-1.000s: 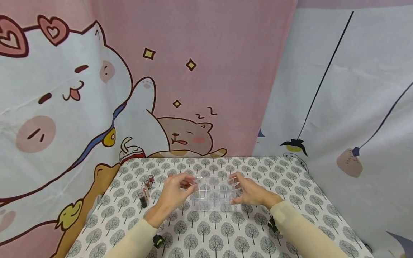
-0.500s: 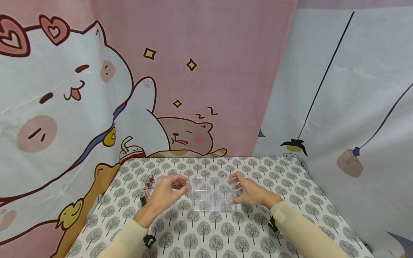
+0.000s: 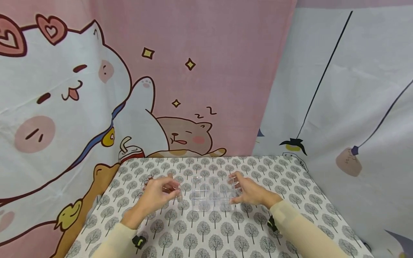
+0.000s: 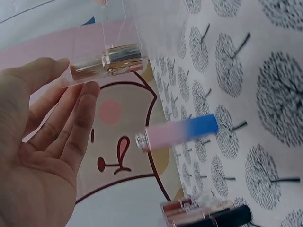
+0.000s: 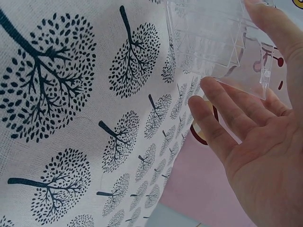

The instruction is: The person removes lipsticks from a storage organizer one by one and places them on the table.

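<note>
My left hand (image 3: pixel 157 193) is just left of a clear compartment organizer (image 3: pixel 213 193). In the left wrist view, its thumb and fingertips pinch the clear end of a gold lipstick (image 4: pixel 111 61), whose gold end points towards the tabletop. Thumb and fingers of my right hand (image 3: pixel 250 190) hold the organizer's right end; in the right wrist view the see-through walls (image 5: pixel 208 38) lie between them. A pink-and-blue tube (image 4: pixel 180 132) stands upright on the cloth, apart from the left hand.
Several more lipstick tubes (image 4: pixel 208 215), one of them black, stand close together; in the head view the left hand partly hides them. A tree-patterned cloth (image 3: pixel 219 233) covers the table. Printed curtains (image 3: pixel 226 71) hang behind the far edge and at both sides.
My left hand has moved left, away from the organizer's left end, carrying the lipstick, and now overlaps the tubes in the head view. The right hand and organizer have stayed put.
</note>
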`<state>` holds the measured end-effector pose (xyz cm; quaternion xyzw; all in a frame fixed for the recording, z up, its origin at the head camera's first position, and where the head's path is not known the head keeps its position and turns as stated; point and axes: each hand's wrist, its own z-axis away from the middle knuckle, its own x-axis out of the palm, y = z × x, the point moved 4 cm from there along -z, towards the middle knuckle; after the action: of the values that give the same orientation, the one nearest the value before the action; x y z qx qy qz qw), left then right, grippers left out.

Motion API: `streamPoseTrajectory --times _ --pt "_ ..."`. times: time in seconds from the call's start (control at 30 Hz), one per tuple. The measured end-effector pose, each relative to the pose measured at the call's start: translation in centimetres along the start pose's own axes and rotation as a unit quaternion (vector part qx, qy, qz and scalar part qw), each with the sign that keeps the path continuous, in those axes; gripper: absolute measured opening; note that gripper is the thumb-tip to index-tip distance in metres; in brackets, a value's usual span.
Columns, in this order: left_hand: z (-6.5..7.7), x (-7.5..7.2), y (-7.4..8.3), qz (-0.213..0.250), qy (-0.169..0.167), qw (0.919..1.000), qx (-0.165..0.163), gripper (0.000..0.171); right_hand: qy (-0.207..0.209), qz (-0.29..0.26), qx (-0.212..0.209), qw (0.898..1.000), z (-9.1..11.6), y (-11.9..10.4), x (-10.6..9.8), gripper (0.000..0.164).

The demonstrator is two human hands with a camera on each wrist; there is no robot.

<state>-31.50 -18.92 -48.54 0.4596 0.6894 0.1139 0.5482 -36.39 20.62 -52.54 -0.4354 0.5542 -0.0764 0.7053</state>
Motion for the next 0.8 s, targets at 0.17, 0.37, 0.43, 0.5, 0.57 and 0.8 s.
streamPoseTrajectory --times 0.17,0.37,0.43,0.5,0.57,0.8 --pt "0.7 -0.7 -1.0 -0.008 -0.016 0.9996 -0.021 0.023 0.003 0.004 -0.002 1.0 0.0 -0.1 0.0 0.1" --pt "1.4 -1.0 -1.9 -0.021 -0.027 0.999 -0.027 0.026 0.001 -0.003 -0.001 1.0 0.1 -0.2 -0.1 0.101" --pt "1.6 -1.1 -2.1 -0.021 -0.034 0.9988 -0.028 0.025 0.001 -0.004 0.0 1.0 0.1 -0.2 0.0 0.101" --pt "1.8 -1.1 -2.4 -0.022 -0.04 0.9984 -0.034 0.024 0.001 -0.004 0.001 1.0 0.1 -0.2 0.0 0.101" --pt "2.0 -1.2 -2.6 -0.018 -0.046 0.9979 -0.043 0.023 0.001 -0.004 0.002 1.0 0.1 -0.2 0.0 0.101" --pt "2.4 -1.6 -3.6 -0.004 -0.062 0.9943 -0.087 0.023 -0.001 -0.003 0.003 1.0 0.1 -0.2 0.0 0.101"
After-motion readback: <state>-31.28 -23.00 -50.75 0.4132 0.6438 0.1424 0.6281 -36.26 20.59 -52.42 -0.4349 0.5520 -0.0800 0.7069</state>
